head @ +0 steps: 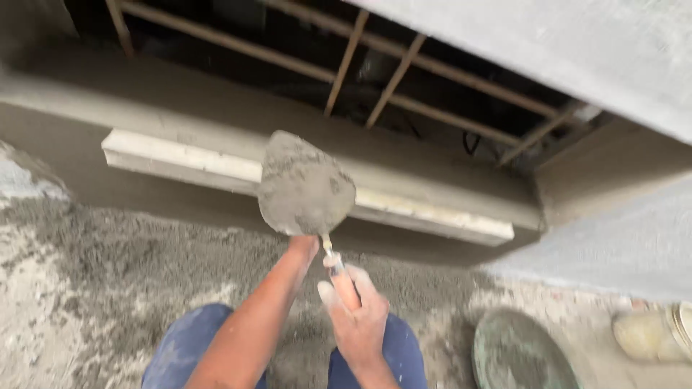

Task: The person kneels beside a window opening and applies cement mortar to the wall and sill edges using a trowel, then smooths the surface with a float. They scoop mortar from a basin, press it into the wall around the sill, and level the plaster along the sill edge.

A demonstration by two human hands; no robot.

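Knees: at 6 o'clock I see my two knees point(194, 346) in blue trousers, nearest the camera, over a floor point(86, 288) strewn with grey mortar.

Right hand: my right hand point(358, 317) sits just right of centre, fingers closed round the orange handle point(344, 284) of the trowel, which runs up toward 12 o'clock.

Left hand: my left arm comes up from 6 o'clock and the left hand point(303, 246) meets the underside of the trowel blade near its heel. The fingers are hidden behind the blade, so I cannot tell whether they are open or curled.

Trowel: the trowel point(306, 186) is at the centre of my view, blade tilted up and facing me, its whole face coated in wet grey mortar. It is held in front of the ledge, and I cannot tell if it touches it.

Pan: at 4 o'clock a round greenish pan point(519, 353) rests on the floor, well apart from my hands. Its inside shows a grey smear of mortar; I cannot tell how much it holds.

Boot: at 3 to 4 o'clock, by the frame edge, a pale boot point(652, 333) stands beside the pan.

Ledge: beyond the trowel a pale straight batten point(180, 160) lies along the freshly plastered ledge point(216, 108), running from 9 toward 3 o'clock.

Opening: farthest, at 12 o'clock, rusty bars point(346, 61) cross a dark opening under a grey wall point(562, 43).
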